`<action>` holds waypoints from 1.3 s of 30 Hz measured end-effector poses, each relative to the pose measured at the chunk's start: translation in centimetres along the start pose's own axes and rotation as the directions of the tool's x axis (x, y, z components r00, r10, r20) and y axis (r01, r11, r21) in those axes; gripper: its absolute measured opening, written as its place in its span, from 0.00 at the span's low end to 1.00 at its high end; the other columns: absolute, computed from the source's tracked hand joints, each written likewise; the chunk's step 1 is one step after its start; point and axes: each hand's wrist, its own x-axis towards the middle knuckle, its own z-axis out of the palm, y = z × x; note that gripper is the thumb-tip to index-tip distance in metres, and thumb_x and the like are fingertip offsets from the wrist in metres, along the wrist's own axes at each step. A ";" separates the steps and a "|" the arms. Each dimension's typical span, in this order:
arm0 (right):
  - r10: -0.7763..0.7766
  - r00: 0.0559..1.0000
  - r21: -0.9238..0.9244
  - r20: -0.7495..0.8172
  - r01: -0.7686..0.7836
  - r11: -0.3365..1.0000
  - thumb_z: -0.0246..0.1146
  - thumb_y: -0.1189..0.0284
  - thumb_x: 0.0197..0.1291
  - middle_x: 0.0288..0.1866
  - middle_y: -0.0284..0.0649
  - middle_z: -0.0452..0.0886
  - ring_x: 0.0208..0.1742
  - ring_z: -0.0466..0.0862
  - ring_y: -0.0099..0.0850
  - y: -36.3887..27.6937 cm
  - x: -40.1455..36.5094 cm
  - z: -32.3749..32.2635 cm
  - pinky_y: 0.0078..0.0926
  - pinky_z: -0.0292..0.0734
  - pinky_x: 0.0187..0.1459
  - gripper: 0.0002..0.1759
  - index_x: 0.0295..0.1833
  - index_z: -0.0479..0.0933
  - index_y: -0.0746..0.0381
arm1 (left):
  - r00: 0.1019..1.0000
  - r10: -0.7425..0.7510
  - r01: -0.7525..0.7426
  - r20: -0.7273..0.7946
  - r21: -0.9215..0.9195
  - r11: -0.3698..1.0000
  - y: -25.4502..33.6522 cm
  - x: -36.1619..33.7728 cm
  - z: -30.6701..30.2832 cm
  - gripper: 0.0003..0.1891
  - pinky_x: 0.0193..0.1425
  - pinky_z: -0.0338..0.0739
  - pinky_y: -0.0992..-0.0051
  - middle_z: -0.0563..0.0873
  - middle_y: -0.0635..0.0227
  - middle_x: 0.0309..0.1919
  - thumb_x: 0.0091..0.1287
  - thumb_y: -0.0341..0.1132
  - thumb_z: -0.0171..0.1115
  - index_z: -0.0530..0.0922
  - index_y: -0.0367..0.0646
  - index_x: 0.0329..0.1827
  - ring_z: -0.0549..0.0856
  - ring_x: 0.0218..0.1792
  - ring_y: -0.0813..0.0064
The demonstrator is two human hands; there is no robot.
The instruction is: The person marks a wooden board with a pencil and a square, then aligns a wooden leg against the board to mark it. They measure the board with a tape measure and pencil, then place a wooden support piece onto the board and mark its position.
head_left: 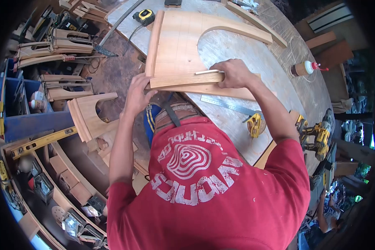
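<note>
A large pale wooden panel (175,46) with a curved cutout lies on the grey-topped table (225,50). Along its near edge is a narrow wooden strip (183,80). My left hand (136,92) grips the strip's left end, at the panel's corner, thumb on the near side. My right hand (233,74) is closed around the right end of the strip, and a thin light stick, perhaps a pencil (207,72), sticks out from its fingers. A metal ruler (225,104) lies just below my right forearm.
A yellow tape measure (144,16) lies beyond the panel. Yellow tool (255,125), cordless drill (321,135) and glue bottle (306,68) are on the right. Cut wooden pieces (91,114), clamps and a yellow level (43,143) fill the left. A person's arm (322,212) shows at lower right.
</note>
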 end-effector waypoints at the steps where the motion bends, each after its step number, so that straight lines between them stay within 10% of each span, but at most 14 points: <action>1: 0.008 1.000 -0.009 0.014 -0.008 1.000 0.73 0.58 0.42 0.45 0.45 0.91 0.49 0.89 0.49 0.0 0.2 0.4 0.49 0.83 0.50 0.28 0.54 0.87 0.51 | 1.000 -0.019 0.019 -0.017 -0.003 1.000 0.1 0.1 0.2 0.27 0.71 0.75 0.57 0.86 0.51 0.57 0.56 0.28 0.79 0.83 0.38 0.60 0.78 0.66 0.49; 39: -0.115 0.979 -0.090 -0.170 0.101 0.991 0.71 0.62 0.48 0.42 0.38 0.89 0.50 0.85 0.43 -0.5 0.1 3.0 0.44 0.85 0.49 0.17 0.43 0.86 0.58 | 0.973 -0.184 0.180 -0.139 -0.042 0.983 0.0 -1.7 1.7 0.28 0.65 0.82 0.61 0.86 0.51 0.61 0.58 0.26 0.80 0.83 0.40 0.64 0.84 0.64 0.53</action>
